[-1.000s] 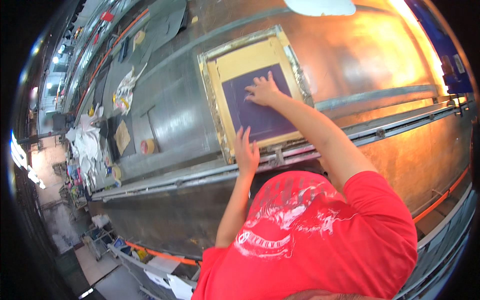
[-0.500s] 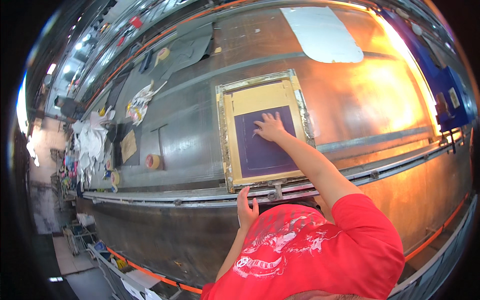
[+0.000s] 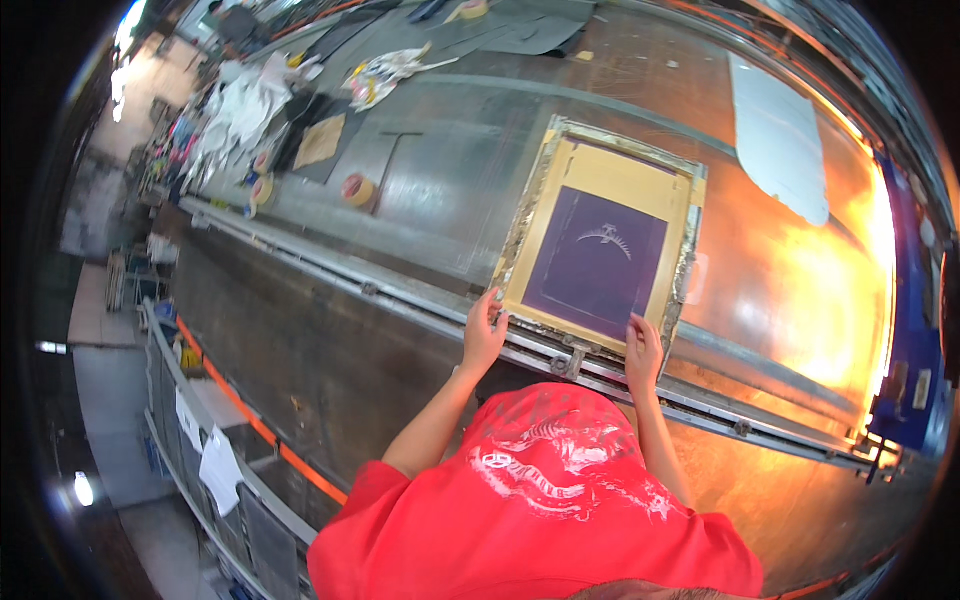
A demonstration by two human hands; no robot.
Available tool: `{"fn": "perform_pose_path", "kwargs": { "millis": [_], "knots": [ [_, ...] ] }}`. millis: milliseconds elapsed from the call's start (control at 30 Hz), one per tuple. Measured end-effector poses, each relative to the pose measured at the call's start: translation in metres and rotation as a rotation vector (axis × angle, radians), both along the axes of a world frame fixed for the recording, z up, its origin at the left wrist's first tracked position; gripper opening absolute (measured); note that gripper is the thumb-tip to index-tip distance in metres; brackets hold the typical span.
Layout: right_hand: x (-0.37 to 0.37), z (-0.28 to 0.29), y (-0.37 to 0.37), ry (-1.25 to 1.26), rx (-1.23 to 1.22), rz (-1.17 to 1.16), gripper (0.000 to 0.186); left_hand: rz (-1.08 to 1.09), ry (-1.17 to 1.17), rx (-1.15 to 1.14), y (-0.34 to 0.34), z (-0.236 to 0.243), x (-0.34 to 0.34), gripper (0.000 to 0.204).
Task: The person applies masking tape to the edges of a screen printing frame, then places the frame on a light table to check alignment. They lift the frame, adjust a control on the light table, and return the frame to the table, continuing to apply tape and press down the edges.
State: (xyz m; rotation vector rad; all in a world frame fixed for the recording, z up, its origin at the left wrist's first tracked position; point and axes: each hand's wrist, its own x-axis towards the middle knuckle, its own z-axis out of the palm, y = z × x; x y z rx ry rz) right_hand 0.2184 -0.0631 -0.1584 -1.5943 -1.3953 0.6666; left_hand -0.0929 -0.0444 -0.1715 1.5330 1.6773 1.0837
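A: Where do we locate the framed screen (image 3: pixel 632 146)?

B: We find it flat at the near edge of the metal tabletop (image 3: pixel 455 180), right of centre. Its yellow border (image 3: pixel 612 176) surrounds a dark purple panel (image 3: pixel 590 275); a pale curved mark (image 3: pixel 607 238) shows in the panel's far half.

A: What do we record for the left hand (image 3: pixel 484 335)?

B: We see it at the screen's near left corner, fingers bent toward the edge. Whether they grasp the frame or only rest against it, we cannot tell.

A: And the right hand (image 3: pixel 644 350)?

B: We see it at the near right corner, thumb and fingers drawn together over the border — contact appears likely, but we cannot confirm a grip.

A: Which fittings do we note between the hands?

B: We note a metal bracket (image 3: pixel 572 358) at the near edge of the screen. It sits on a long rail (image 3: pixel 425 311) that follows the near side of the tabletop.

A: What else do we list?

B: To the left, we list a tape roll (image 3: pixel 357 190) just beside a thin T-shaped rod (image 3: pixel 386 170), then a brown piece (image 3: pixel 320 142) on dark material. Farther left lies a heap of crumpled white material (image 3: pixel 245 112). To the far right — well apart from both hands — we list a pale sheet (image 3: pixel 780 145) with one rounded end.
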Motion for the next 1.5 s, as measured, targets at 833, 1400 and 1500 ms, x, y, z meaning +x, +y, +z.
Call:
{"fn": "perform_pose_path", "kwargs": {
  "millis": [833,1400,1500],
  "knots": [
    [-0.118,0.079,-0.08,0.934,-0.693,0.324,0.072,0.318,0.889,-0.205,0.251,-0.02,-0.363,0.044],
    [-0.247,0.052,0.018,0.625,-0.643,0.327,0.045,-0.121,0.399,0.199,0.224,-0.005,-0.282,0.026],
    [-0.244,0.065,0.036,0.197,-0.608,0.326,0.048,-0.228,0.615,0.244,0.195,-0.007,-0.249,0.014]
  ]
}}
